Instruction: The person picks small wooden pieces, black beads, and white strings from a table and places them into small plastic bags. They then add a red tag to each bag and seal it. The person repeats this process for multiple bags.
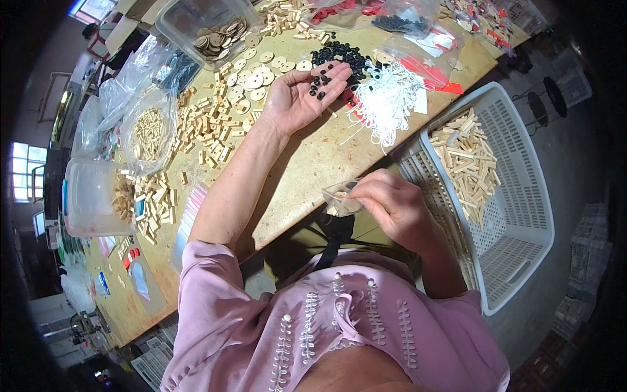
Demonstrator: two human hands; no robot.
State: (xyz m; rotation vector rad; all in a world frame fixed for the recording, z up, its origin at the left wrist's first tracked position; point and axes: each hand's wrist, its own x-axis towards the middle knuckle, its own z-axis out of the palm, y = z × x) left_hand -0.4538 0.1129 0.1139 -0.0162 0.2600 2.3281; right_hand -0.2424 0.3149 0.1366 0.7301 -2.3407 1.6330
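Note:
My left hand [302, 99] is palm up over the table, fingers stretched out, with several small black beads [320, 83] lying loose on the palm and fingers. Just beyond it spreads a pile of the same black beads [349, 57]. Beside that pile, to the right, is a heap of white cords [390, 98]. Closer to my body, at the table's front edge, my right hand [392, 199] pinches the rim of a small clear plastic bag [341, 202]. Pale wooden pieces show inside the bag; their exact shapes are hard to tell.
Round wooden discs [258, 78] and small wooden blocks [208, 127] are scattered left of my forearm. A clear bin [209, 32] holds more discs. At right stands a white plastic basket [522, 196] with wooden sticks [464, 160]. A clear tub [91, 202] lies at the left.

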